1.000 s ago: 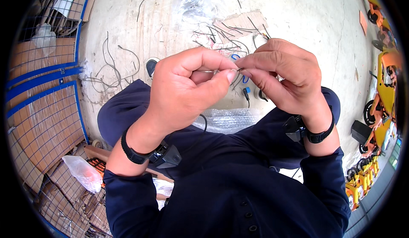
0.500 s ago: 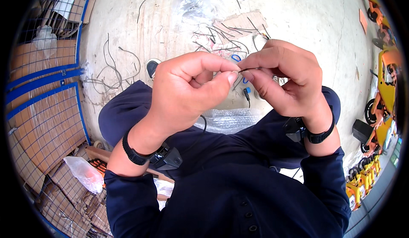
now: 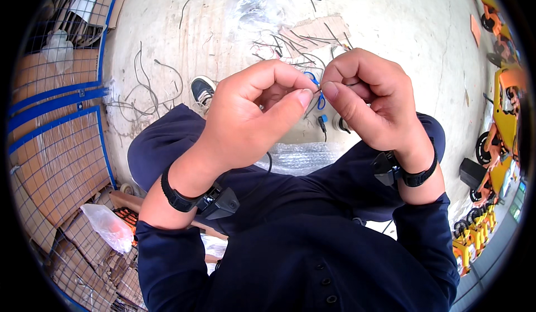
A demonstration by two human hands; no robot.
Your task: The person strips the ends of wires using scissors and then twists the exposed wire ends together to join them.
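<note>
My left hand (image 3: 254,111) and my right hand (image 3: 377,102) meet over my lap, thumb and forefinger pinched on each. Between the fingertips shows a short bit of thin wire (image 3: 319,92), mostly covered by the fingers. A black cable (image 3: 270,162) curves down below my left hand toward my lap. Just beyond the fingertips, blue-handled scissors (image 3: 321,102) lie on the floor, partly hidden. Nearer to me is a black cable connector with a blue part (image 3: 322,122).
Cut cable pieces lie around a cardboard sheet (image 3: 318,34), with clear plastic film (image 3: 258,5) beyond. Loose cables (image 3: 146,88) are on the floor at left. A blue mesh cage (image 3: 61,155) holds cardboard; yellow-and-orange wheeled machines (image 3: 505,105) line the right. Bubble wrap (image 3: 301,156) lies between my legs.
My fingertips have drawn slightly apart, and my right hand has tilted more upright. Less of the wire shows, while more of the scissors and my left shoe is visible.
</note>
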